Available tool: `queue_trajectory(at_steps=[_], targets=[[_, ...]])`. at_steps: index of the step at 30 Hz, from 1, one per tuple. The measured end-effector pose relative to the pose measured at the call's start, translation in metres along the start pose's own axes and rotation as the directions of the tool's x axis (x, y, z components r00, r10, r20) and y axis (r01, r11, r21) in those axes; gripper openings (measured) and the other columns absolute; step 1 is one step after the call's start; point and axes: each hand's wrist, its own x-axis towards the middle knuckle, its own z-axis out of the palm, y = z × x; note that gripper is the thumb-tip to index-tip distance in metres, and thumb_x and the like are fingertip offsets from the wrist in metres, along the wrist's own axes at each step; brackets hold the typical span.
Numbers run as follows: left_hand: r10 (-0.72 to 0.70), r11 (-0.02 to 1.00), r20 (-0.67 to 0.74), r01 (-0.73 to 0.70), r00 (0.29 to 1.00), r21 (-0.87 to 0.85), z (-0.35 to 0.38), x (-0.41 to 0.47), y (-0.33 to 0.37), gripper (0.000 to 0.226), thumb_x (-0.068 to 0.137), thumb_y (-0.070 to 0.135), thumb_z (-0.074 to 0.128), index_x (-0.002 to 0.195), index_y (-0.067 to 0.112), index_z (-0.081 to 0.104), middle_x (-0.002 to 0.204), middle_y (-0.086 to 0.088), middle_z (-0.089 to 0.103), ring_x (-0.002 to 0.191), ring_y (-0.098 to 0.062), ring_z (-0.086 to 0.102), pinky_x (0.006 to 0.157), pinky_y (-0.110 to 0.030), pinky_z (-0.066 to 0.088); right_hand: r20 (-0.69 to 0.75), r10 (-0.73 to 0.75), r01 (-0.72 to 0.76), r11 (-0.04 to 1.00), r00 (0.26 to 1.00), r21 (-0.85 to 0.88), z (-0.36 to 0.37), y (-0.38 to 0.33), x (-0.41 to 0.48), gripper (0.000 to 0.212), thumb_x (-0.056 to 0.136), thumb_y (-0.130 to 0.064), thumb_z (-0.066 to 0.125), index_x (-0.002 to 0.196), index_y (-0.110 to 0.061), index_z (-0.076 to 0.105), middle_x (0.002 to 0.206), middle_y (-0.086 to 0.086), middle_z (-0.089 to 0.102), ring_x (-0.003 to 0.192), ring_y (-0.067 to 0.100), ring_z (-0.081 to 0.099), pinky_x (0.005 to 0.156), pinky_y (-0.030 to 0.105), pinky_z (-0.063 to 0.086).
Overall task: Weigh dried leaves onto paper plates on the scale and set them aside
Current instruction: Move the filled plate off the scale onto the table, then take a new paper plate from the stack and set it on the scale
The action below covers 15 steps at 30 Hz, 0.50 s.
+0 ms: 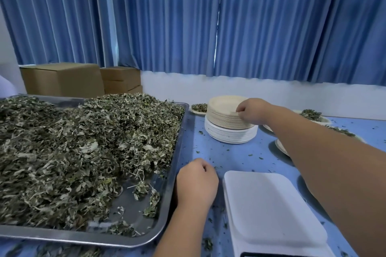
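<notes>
While pinching a round tan paper plate (224, 103) far off with the right hand (253, 111), left hand (196, 181) loose and empty, yet to weigh dried green leaves (83, 148) on the bare white scale (271, 204) near; few filled plates (325, 120) far right.

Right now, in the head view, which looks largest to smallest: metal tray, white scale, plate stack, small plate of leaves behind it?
1. metal tray
2. white scale (close to the camera, which may flatter it)
3. plate stack
4. small plate of leaves, farthest away

Tray (175, 152) left of scale (271, 210)
</notes>
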Motion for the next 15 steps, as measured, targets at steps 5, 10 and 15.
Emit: queue_trajectory(at_steps=[5,10,15], targets=[[0.003,1.0,0.011,-0.003,1.0,0.01,0.0,-0.001,0.001,0.022,0.094,0.023,0.045,0.088,0.02,0.066,0.08,0.005,0.065,0.074,-0.014,0.061,0.058,-0.027,0.045,-0.051,0.017,-0.012,0.996,0.999,0.084,-0.005,0.006,0.005,0.026,0.088,-0.009,0.057,0.108,-0.014,0.074,0.078,-0.009,0.061,0.08,0.014,0.054,0.072,0.024,0.042],[0.006,1.0,0.009,-0.006,1.0,0.015,0.0,0.0,0.001,0.022,0.093,0.023,0.045,0.087,0.02,0.066,0.078,0.004,0.065,0.074,-0.015,0.061,0.062,-0.029,0.049,-0.023,0.048,-0.041,0.967,0.999,0.253,-0.009,0.009,0.005,0.021,0.084,-0.005,0.064,0.1,-0.014,0.076,0.062,-0.001,0.062,0.064,0.018,0.056,0.064,0.023,0.047],[0.016,0.999,0.009,-0.016,1.0,0.032,0.0,-0.001,0.0,0.022,0.092,0.024,0.045,0.087,0.021,0.066,0.079,0.004,0.065,0.074,-0.015,0.06,0.062,-0.029,0.047,-0.02,0.047,-0.041,0.973,0.999,0.228,-0.014,0.009,0.011,0.022,0.083,-0.001,0.063,0.098,-0.011,0.076,0.053,-0.002,0.062,0.053,0.013,0.055,0.053,0.018,0.045]])
